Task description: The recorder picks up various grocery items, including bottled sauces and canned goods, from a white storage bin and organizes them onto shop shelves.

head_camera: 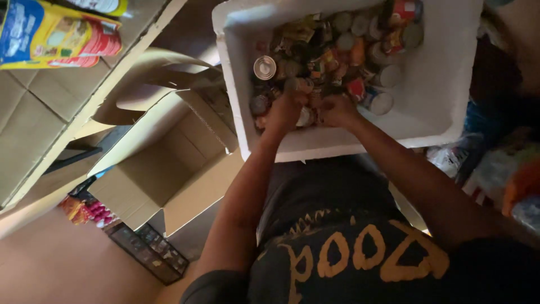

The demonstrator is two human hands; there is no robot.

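A white foam box sits in front of me, filled with several small tins and cans with coloured labels. My left hand reaches into the near side of the box and its fingers close around a small can. My right hand is beside it, fingers curled down among the cans near the box's front wall. Whether the right hand grips anything is hidden by the fingers.
An open brown cardboard box stands to the left, below the foam box. A cardboard-covered shelf at far left carries yellow and red packages. Plastic-wrapped goods lie at the right. A dark rack sits on the floor.
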